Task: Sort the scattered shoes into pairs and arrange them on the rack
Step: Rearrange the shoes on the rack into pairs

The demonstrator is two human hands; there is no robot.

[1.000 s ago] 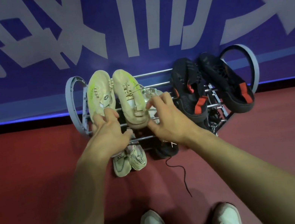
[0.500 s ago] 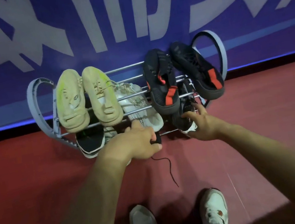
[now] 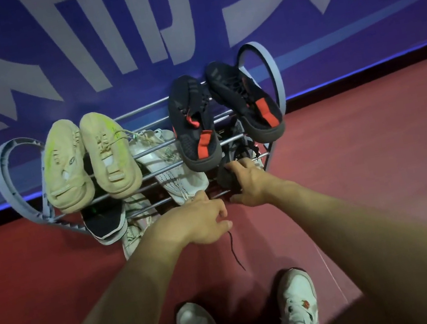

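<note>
Grey tube-and-plastic shoe rack (image 3: pixel 4 181) against the blue wall. Top tier: beige knit pair (image 3: pixel 89 161) left, black pair with red heel tabs (image 3: pixel 226 113) right, both paired. A white mesh sneaker (image 3: pixel 170 166) lies under the bars mid-rack.

Right hand (image 3: pixel 250 181) grips a dark shoe (image 3: pixel 228 177) at the lower tier, fingers curled on it. Left hand (image 3: pixel 202 220) sits just beside, fingers loosely curled near a loose black lace (image 3: pixel 235 249); can't tell if it holds anything.

Risks: lace trails on the red floor, likely to snag on a bar when the shoe moves. Lower tier is crowded, so neighbours could get dragged out.
</note>
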